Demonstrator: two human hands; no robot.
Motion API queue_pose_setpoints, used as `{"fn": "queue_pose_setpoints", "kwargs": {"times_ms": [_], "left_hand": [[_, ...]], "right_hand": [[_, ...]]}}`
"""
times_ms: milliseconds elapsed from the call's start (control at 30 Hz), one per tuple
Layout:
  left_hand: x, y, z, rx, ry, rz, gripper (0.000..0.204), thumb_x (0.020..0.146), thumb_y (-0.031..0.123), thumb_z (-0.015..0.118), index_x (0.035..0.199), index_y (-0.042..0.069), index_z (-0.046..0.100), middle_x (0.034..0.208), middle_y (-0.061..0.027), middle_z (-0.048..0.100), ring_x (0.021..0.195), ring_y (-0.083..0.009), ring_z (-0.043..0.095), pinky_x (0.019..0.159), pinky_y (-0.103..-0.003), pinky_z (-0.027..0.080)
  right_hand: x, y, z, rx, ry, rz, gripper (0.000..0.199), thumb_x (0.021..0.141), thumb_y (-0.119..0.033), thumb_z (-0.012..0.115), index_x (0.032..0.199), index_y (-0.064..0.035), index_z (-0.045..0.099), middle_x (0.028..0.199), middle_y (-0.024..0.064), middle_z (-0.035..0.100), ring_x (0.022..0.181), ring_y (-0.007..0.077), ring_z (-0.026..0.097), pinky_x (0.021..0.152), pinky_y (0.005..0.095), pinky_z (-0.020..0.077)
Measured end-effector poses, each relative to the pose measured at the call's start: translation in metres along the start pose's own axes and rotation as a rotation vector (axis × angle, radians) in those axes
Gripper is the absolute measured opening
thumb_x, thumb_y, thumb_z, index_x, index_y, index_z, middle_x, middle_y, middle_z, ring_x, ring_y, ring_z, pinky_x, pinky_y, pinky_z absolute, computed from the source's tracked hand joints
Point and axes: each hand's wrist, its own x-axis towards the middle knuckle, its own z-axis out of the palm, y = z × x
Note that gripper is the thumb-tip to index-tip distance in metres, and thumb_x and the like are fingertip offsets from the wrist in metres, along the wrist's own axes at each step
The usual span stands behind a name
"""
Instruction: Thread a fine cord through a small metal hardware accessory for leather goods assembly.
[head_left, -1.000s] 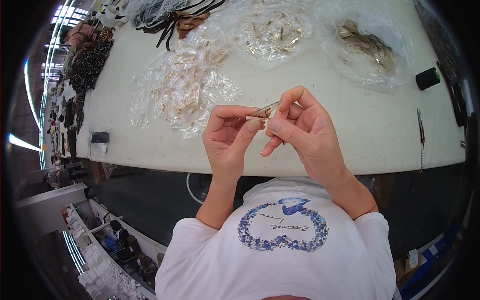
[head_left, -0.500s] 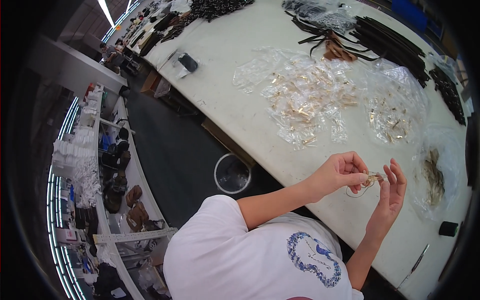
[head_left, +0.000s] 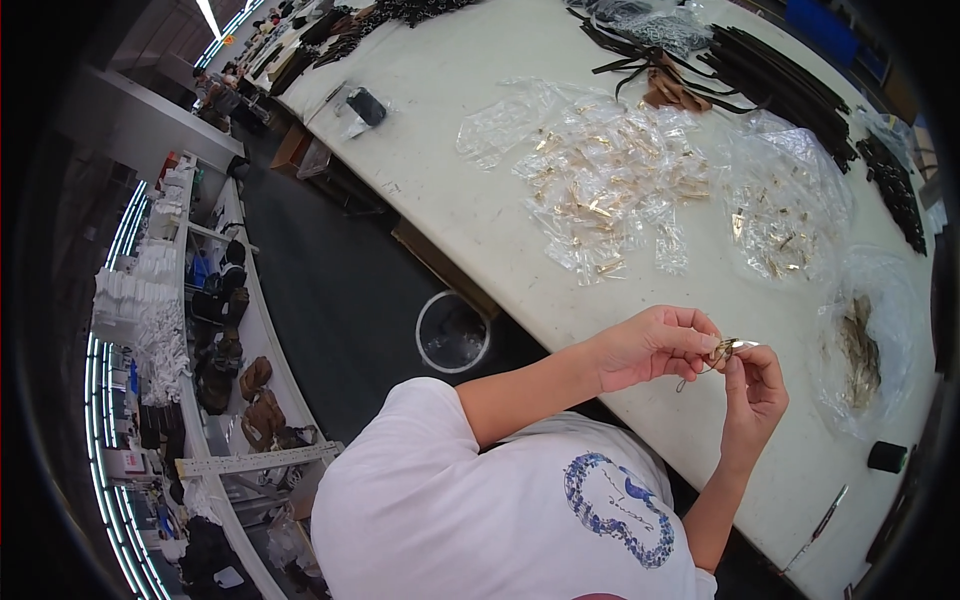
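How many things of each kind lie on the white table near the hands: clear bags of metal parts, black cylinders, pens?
Large clear bags of metal parts: 2, one, one
Heap of small clear packets: 1
Black cylinder: 1
Pen-like tool: 1
Small metal piece held by left hand and right hand: 1
Total: 6

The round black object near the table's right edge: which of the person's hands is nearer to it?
Right. The right hand is left of the round black object, apart from it; the left hand lies farther left.
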Motion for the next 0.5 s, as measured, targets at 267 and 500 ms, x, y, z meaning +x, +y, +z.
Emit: {"fn": "queue_pose_setpoints", "kwargs": {"times_ms": [267,500], "left_hand": [[-0.012,0.029,-0.002,-0.052,-0.066,0.046,0.014,0.095,0.015,0.067,0.104,0.006,0.062,0.097,-0.0079,0.069,0.074,-0.0050,0.064,0.071,-0.020,0.054],[-0.034,0.066,-0.021,0.066,0.094,0.324,0.014,0.096,0.012,0.064,0.109,0.007,0.060,0.097,-0.0089,0.068,0.075,-0.0061,0.065,0.071,-0.021,0.055]], "right_hand": [[-0.001,0.003,-0.025,-0.288,0.192,-0.163,0.006,0.094,0.004,0.059,0.094,-0.0017,0.058,0.087,0.0020,0.058,0.079,0.0111,0.058,0.077,0.0261,0.0475],[-0.014,0.002,-0.098,-0.216,0.514,-0.147,0.008,0.102,-0.007,0.051,0.106,-0.0029,0.056,0.089,0.0033,0.055,0.076,0.0098,0.055,0.075,0.0252,0.0473]]}}
